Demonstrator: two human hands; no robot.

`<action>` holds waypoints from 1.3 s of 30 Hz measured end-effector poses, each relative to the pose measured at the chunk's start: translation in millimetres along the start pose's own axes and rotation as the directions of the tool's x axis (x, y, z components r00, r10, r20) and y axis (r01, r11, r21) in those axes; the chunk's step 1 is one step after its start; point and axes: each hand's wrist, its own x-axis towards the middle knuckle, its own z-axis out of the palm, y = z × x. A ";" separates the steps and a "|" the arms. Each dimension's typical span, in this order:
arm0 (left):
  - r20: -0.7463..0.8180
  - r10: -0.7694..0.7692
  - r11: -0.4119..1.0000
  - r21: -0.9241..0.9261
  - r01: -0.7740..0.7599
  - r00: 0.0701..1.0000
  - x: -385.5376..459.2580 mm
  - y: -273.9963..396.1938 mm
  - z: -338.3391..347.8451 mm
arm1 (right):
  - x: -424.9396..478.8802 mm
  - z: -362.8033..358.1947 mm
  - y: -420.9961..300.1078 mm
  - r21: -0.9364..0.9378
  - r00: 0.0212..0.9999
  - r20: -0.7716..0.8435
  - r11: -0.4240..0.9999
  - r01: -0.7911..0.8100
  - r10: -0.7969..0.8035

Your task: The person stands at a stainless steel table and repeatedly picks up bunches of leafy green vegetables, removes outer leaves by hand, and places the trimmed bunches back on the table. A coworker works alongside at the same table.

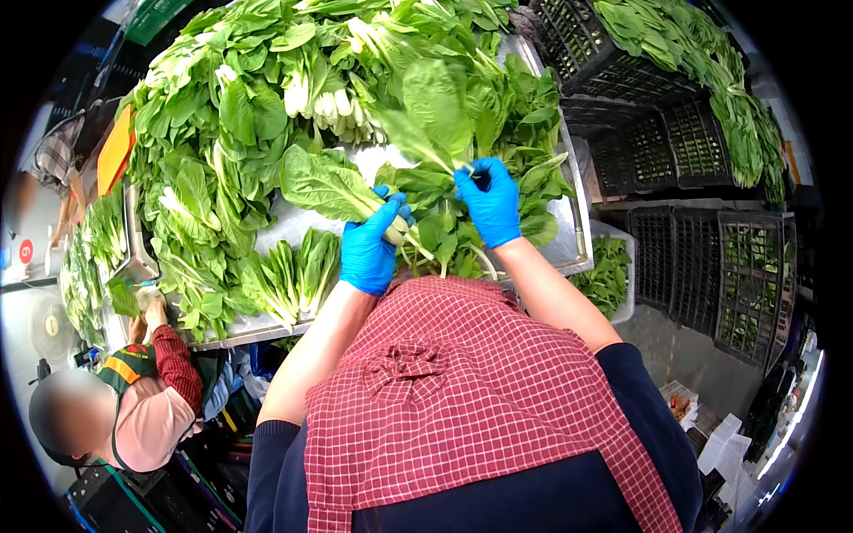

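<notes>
My left hand [374,243], in a blue glove, is closed around a bunch of leafy greens [326,190] with pale stems. Its leaves point up and to the left. In my right hand [490,203], also gloved in blue, the base of a leafy stalk [436,106] is pinched between thumb and fingers. That stalk is partly blurred, and its leaves rise toward the far side. Beneath both hands lie loose greens [453,233] near the front edge of a metal table [293,223]. Several small bunches [293,273] rest at the table's front, left of my left hand.
Greens [220,126] are heaped high along the left and far side. Black plastic crates [666,143] are stacked at right, beside a white bin [630,266] of leaves. At lower left a co-worker [146,420] handles greens; another person [63,153] stands beyond an orange board [114,150].
</notes>
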 end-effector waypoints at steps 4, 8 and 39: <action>0.025 -0.008 0.998 0.068 0.006 1.000 5.8 -5.7 -2.9 | -25.8 15.2 -3.5 -0.107 0.973 0.116 0.972 0.210 -0.198; 0.005 -0.015 0.997 0.080 0.014 1.000 7.3 -10.7 -9.5 | -33.2 22.9 -21.2 -0.300 0.796 0.362 0.747 0.593 -0.486; -0.015 0.001 1.000 -0.005 -0.001 1.000 16.4 15.5 -32.0 | -18.8 11.0 -26.1 -0.185 0.627 0.732 0.809 0.558 -0.265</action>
